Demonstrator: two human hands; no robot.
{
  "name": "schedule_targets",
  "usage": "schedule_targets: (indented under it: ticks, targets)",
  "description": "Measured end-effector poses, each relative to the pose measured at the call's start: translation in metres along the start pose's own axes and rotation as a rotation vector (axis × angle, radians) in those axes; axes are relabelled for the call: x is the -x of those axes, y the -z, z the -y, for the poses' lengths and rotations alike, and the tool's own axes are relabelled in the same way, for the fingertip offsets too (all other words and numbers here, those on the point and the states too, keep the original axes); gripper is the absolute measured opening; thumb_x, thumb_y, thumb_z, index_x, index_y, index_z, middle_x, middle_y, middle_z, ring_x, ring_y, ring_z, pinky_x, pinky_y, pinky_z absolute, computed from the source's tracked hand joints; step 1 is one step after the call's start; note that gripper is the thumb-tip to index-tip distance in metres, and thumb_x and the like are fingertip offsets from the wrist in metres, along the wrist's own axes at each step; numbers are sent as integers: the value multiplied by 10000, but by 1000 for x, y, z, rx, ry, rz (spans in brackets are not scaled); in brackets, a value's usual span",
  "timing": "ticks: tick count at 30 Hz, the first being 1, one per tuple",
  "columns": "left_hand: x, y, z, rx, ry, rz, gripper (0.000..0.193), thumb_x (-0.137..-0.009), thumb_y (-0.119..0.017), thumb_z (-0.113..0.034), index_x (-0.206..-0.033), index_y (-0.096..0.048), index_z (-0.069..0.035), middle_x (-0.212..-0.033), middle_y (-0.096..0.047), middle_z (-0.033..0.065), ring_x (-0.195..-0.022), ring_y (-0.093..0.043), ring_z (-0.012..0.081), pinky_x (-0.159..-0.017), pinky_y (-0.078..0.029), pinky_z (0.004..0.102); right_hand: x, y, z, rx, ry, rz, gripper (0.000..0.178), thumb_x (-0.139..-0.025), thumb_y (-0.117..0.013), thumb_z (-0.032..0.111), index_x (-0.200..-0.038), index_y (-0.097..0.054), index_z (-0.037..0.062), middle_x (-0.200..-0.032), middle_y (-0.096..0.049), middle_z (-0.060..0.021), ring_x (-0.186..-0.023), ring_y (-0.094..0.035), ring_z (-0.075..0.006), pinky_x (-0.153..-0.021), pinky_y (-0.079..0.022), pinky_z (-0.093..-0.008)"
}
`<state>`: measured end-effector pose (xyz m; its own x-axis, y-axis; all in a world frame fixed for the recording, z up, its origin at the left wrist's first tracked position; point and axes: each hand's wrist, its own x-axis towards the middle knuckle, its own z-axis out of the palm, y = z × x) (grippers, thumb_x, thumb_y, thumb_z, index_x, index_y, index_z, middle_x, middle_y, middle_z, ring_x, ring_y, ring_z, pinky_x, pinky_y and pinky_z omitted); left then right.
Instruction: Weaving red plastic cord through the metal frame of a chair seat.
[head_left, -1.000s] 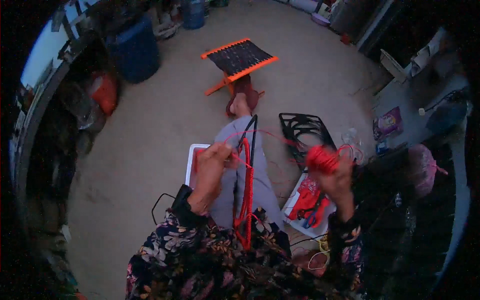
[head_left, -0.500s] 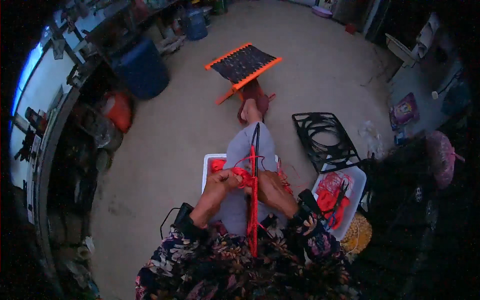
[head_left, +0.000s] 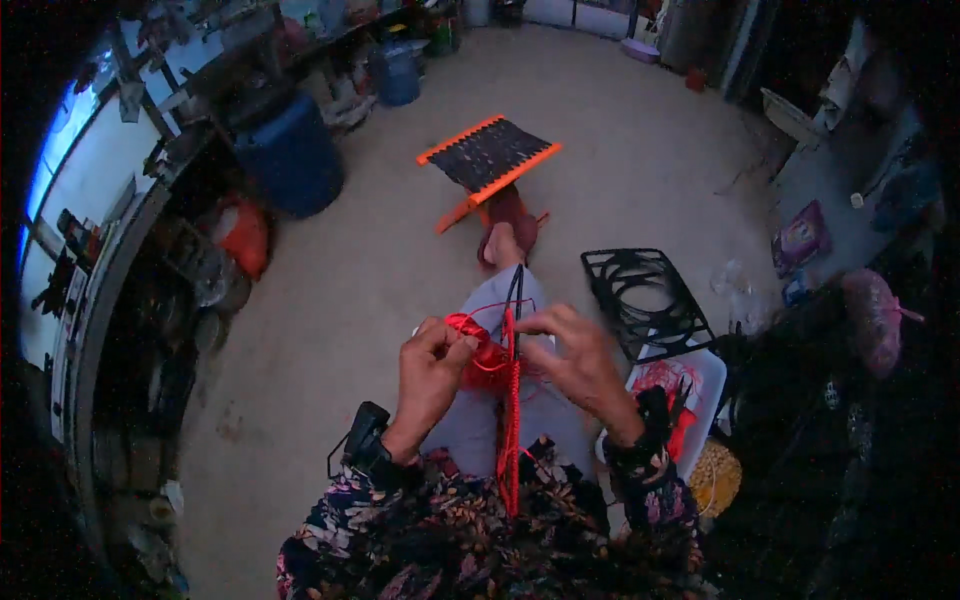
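A narrow black frame [head_left: 519,285] stands edge-on over my lap, its nearer length wrapped in red cord [head_left: 510,430]. To its left, my left hand [head_left: 430,375] is closed on a bundle of red cord [head_left: 480,350], pinching it between thumb and fingers. My right hand [head_left: 580,365] is raised just right of the frame. Its thumb and forefinger are apart, with the fingertips close to the frame's wrapped edge. A thin red strand arcs across the frame's upper part. The far ends of the right fingers partly overlap the frame, so contact is hard to make out.
On the right lies a black openwork panel [head_left: 650,300], partly over a white tub [head_left: 712,375] with red cord. A yellowish round thing [head_left: 716,480] sits beside it. Ahead, my foot rests by an orange folding stool [head_left: 490,155]. A blue barrel [head_left: 290,155] and cluttered shelving line the left.
My right hand has lifted from low behind the frame to beside its upper part, fingers spreading. My left hand has risen slightly with the cord bundle. The view has shifted slightly.
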<state>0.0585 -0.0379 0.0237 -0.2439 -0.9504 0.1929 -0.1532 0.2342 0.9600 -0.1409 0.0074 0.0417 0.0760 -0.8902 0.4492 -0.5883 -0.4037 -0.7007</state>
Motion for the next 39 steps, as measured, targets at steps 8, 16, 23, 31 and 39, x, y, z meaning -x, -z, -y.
schedule_targets:
  ticks: [8, 16, 23, 31, 39]
  targets:
    - [-2, -5, -37, 339, 74, 78, 152, -851, -591, -157, -766, -550, -38, -787, -524, -13, -734, -464, 69, -682, -370, 213, -22, -14, 7, -159, -81, 204, 295, -777, -642, 219, -975, -598, 5, -933, -581, -135, -908, -558, -276, -817, -428, -368]
    - [-11, -14, -21, 491, 125, 41, 115, -837, -582, -135, -801, -602, -27, -798, -525, -24, -747, -458, 64, -671, -366, 214, -3, 34, 24, -1422, -339, -325, 298, -894, -485, 377, -918, -566, 92, -671, -530, -10, -636, -531, -191, -689, -463, -345]
    - [-5, -28, 1, 404, 240, 92, 164, -838, -614, -183, -867, -594, -23, -825, -574, 5, -761, -525, 100, -721, -425, 250, 80, 156, 38, -1000, -439, -595, 262, -864, -546, 375, -860, -473, 124, -565, -405, 47, -418, -352, -58, -398, -315, -219]
    - [32, -48, 61, 948, 729, 210, 272, -865, -581, -244, -1039, -570, -35, -849, -613, 63, -751, -580, 175, -658, -475, 310, 157, 159, -37, -237, -811, -612, 316, -726, -695, 204, -939, -514, 58, -678, -521, 7, -543, -506, -103, -478, -421, -245]
    - [28, -49, 59, 1464, 780, 291, 240, -903, -512, -241, -1030, -573, -47, -877, -626, 75, -800, -599, 195, -681, -498, 356, 50, 5, -3, -467, -836, -71, 334, -754, -696, 182, -1034, -578, 45, -841, -608, 1, -719, -557, -104, -645, -462, -258]
